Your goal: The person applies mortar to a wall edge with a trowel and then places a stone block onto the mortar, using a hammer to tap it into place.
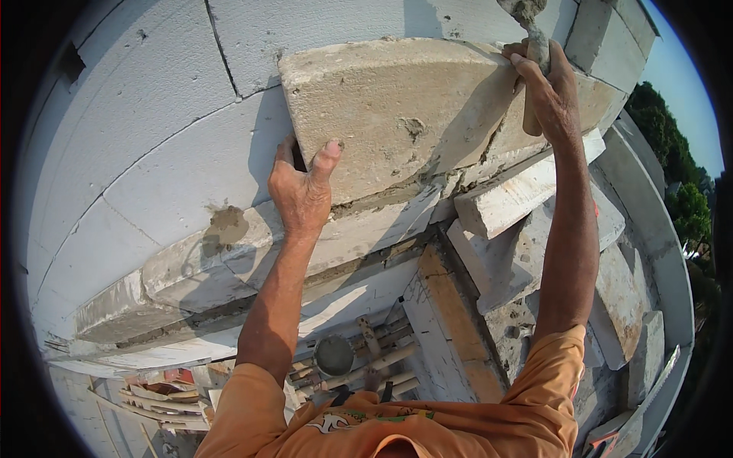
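A large tan block (pixel 397 107) stands on edge on a mortared ledge of pale blocks (pixel 191 271), against a white block wall (pixel 153 114). My left hand (pixel 301 187) grips the block's left end, thumb on the front face and fingers curled behind the edge. At the top right my right hand (pixel 550 91) is closed round the handle of a trowel (pixel 534 52), whose mortar-caked blade points upward, and its fingers lie at the block's top edge. A second tan block (pixel 595 103) sits to the right, partly hidden by my right hand.
Loose pale blocks (pixel 511 191) are piled at the right, inside a curved wall edge, with trees (pixel 672 145) beyond. A saw (pixel 626 412) lies at the lower right. Below the ledge are bamboo poles (pixel 389 359) and a bucket (pixel 334 355) of grey material.
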{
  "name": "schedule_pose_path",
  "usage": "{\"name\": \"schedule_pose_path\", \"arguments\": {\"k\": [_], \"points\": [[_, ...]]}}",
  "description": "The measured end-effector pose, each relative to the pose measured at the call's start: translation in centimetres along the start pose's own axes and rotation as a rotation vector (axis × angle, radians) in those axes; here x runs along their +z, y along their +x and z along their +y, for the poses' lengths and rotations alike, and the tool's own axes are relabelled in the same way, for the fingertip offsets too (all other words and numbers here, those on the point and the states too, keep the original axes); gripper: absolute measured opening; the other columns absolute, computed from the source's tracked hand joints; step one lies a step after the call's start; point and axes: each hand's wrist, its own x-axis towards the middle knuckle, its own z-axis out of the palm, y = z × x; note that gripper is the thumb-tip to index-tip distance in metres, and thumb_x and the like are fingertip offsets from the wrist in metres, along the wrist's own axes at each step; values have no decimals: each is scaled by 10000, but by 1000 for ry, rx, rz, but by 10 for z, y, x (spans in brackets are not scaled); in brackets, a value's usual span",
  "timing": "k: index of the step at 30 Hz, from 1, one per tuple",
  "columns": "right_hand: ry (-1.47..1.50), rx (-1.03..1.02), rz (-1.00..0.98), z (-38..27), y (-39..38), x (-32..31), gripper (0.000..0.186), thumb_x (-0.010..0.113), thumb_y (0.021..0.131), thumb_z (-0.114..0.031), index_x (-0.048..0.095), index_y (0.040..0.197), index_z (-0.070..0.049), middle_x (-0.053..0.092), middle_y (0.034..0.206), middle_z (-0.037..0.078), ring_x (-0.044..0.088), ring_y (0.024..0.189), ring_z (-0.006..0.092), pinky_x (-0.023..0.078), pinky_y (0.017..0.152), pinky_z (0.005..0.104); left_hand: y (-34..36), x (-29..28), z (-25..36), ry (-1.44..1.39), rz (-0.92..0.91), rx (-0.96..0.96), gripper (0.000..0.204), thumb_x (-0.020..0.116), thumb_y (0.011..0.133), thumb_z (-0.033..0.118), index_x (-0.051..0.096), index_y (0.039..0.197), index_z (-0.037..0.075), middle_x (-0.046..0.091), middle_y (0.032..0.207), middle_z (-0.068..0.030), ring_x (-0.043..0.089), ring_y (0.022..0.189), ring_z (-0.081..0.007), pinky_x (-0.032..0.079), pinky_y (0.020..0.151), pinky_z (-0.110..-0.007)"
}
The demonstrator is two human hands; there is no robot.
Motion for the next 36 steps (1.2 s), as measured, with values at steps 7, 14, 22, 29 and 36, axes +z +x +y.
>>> {"name": "schedule_pose_path", "arguments": {"k": [7, 14, 22, 29, 36], "points": [[-123, -32, 12, 2, -3, 1, 318, 616, 924, -228, 603, 1175, -33, 716, 1088, 73, 624, 962, 167, 490, 909, 345, -1, 3, 1, -43, -21, -2, 797, 694, 845, 619, 595, 1186, -94, 666, 1009, -191, 661, 920, -238, 528, 812, -364], [-170, -52, 18, 13, 2, 1, 322, 621, 922, -234, 597, 1181, -44, 709, 1108, 79, 629, 1011, 178, 490, 945, 363, -1, 4, 4, -69, -18, 12, 763, 682, 863, 589, 585, 1189, -93, 665, 985, -169, 662, 870, -214, 533, 779, -343], [-148, -145, 36, 4, -9, 9, 324, 632, 911, -222, 589, 1166, -27, 702, 1071, 90, 637, 948, 180, 509, 877, 359, -3, 3, 5, -31, -5, 11, 772, 670, 861, 603, 578, 1197, -86, 666, 993, -176, 656, 875, -218, 521, 778, -357], [-150, -128, 57, -4, -3, 6, 318, 649, 898, -201, 575, 1132, 2, 685, 1006, 109, 625, 874, 169, 512, 797, 343, -4, 6, 4, -21, 27, 26, 768, 675, 864, 576, 565, 1209, -101, 653, 1061, -194, 598, 977, -245, 460, 885, -384], [192, 235, 292, -73, -68, 10, 318, 666, 886, -180, 561, 1098, 32, 669, 942, 129, 613, 800, 158, 515, 718, 327, 3, -11, -2, -21, -131, -11, 757, 676, 870, 555, 555, 1209, -110, 630, 1142, -200, 561, 1045, -242, 424, 938, -375]]}}
